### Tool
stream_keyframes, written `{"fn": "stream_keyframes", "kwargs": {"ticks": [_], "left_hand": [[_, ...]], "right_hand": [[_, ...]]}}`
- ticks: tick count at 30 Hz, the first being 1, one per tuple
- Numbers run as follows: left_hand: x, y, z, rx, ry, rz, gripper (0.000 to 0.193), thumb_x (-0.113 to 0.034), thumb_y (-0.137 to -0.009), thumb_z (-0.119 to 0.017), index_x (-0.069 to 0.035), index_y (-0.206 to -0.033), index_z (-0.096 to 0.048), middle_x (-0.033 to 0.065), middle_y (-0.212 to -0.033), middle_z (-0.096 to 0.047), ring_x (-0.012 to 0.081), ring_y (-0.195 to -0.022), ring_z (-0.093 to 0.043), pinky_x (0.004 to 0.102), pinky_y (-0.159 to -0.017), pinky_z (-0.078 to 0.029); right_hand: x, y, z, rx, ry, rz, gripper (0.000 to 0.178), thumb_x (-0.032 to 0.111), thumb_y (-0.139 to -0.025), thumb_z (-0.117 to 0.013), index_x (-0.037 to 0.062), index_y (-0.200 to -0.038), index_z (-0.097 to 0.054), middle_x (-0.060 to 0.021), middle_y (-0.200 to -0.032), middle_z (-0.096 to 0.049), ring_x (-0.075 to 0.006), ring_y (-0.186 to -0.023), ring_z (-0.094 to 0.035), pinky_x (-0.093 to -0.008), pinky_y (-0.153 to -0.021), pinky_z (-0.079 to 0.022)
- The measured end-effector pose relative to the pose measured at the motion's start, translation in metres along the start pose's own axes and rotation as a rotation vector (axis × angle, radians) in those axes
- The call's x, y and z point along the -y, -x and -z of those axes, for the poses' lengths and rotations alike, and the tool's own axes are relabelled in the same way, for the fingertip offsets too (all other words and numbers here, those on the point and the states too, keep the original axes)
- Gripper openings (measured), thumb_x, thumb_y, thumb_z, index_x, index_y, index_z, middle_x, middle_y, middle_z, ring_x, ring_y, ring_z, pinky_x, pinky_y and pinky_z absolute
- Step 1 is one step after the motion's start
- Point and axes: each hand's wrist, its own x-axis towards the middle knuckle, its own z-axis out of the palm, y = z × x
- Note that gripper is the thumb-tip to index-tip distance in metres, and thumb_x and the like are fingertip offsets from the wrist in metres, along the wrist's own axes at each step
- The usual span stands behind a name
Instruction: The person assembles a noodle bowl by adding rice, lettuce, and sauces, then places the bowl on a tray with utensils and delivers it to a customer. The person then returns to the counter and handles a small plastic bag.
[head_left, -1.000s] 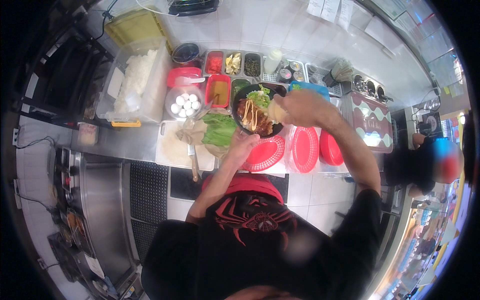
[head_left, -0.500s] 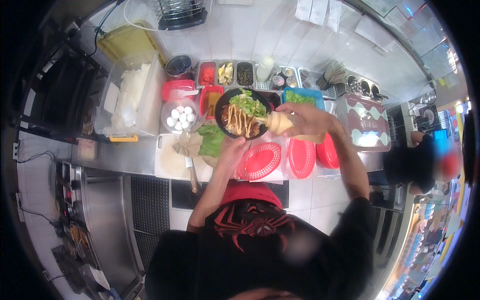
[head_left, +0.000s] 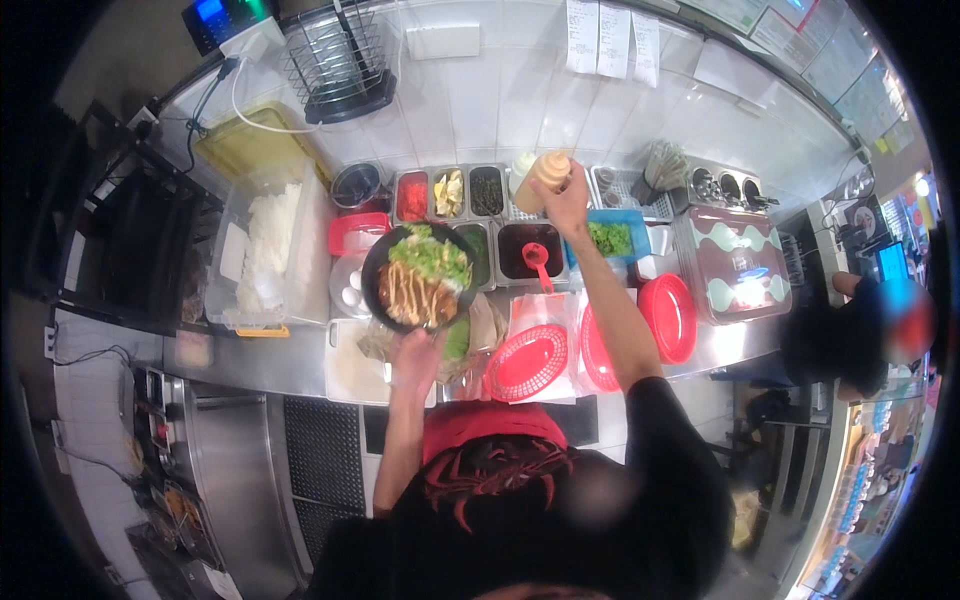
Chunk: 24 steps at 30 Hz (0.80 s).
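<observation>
My left hand (head_left: 417, 358) grips the near rim of a black bowl (head_left: 370, 283), held above the counter left of centre. Sauce-striped browned meat (head_left: 412, 293) fills its near part, and chopped lettuce (head_left: 430, 258) lies in the far part. My right hand (head_left: 566, 200) is closed round an orange-tan squeeze bottle (head_left: 548, 172), which stands nozzle up or nearly so beside a paler squeeze bottle (head_left: 521, 170) at the back of the counter. Whether its base touches down is hidden. A red ladle (head_left: 537, 262) rests in a dark sauce pan (head_left: 516, 240) between my arms.
Red baskets (head_left: 527, 362) line the near counter edge by a cutting board (head_left: 356, 368). Metal pans of toppings (head_left: 448, 192) run along the back. A bin of white rice (head_left: 270, 225) stands left, a brown-green box (head_left: 735, 262) right. Another person (head_left: 840, 335) is at far right.
My right hand has lifted the squeeze bottle away from the bowl, turned it upright and carried it to the back. My left hand has shifted the bowl leftward, uncovering the red ladle.
</observation>
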Motion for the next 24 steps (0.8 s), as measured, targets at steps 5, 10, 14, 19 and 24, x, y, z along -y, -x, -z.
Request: {"fn": "stream_keyframes", "kwargs": {"ticks": [5,10,14,19,24], "left_hand": [[-0.024,0.033,0.003,-0.073,-0.006,-0.074,0.074,-0.010,-0.083,-0.077,-0.004,-0.151,-0.047,0.0107,-0.150,-0.056,0.0305,-0.140,-0.053,0.0536,-0.120,-0.040],[-0.038,0.051,0.003,-0.132,-0.063,-0.115,0.083,-0.015,-0.080,-0.080,-0.005,-0.155,-0.044,0.0128,-0.154,-0.052,0.0324,-0.142,-0.051,0.0541,-0.121,-0.039],[-0.044,0.057,0.007,-0.130,-0.076,-0.134,0.082,-0.016,-0.080,-0.078,-0.005,-0.154,-0.045,0.0128,-0.155,-0.052,0.0323,-0.144,-0.050,0.0523,-0.124,-0.037],[-0.044,0.050,0.008,-0.114,-0.024,-0.100,0.088,-0.018,-0.079,-0.078,-0.007,-0.158,-0.041,0.0133,-0.159,-0.048,0.0344,-0.146,-0.046,0.0536,-0.124,-0.036],[-0.043,0.057,0.012,-0.149,0.084,-0.068,0.089,-0.022,-0.077,-0.076,-0.009,-0.158,-0.041,0.0121,-0.159,-0.049,0.0333,-0.148,-0.045,0.0527,-0.125,-0.034]], "right_hand": [[-0.060,-0.008,-0.025,-0.050,0.288,-0.001,0.074,0.023,-0.076,-0.093,-0.0030,-0.133,-0.054,-0.0191,-0.125,-0.066,-0.0314,-0.118,-0.066,-0.0427,-0.103,-0.052],[-0.084,0.006,-0.029,0.020,0.401,-0.055,0.069,0.022,-0.075,-0.092,0.0027,-0.130,-0.057,-0.0192,-0.124,-0.066,-0.0382,-0.120,-0.064,-0.0459,-0.103,-0.051],[-0.088,-0.004,-0.026,0.097,0.403,-0.031,0.062,0.026,-0.082,-0.086,0.0000,-0.131,-0.058,-0.0181,-0.123,-0.068,-0.0343,-0.116,-0.066,-0.0437,-0.101,-0.053],[-0.144,-0.035,0.019,-0.136,0.055,-0.120,0.046,0.022,-0.094,-0.073,-0.0046,-0.131,-0.062,-0.0139,-0.112,-0.072,-0.0229,-0.101,-0.071,-0.0357,-0.090,-0.056],[-0.129,-0.050,0.039,-0.233,-0.025,-0.252,0.032,0.018,-0.097,-0.065,-0.0048,-0.119,-0.067,-0.0111,-0.098,-0.073,-0.0163,-0.086,-0.068,-0.0315,-0.078,-0.056]]}}
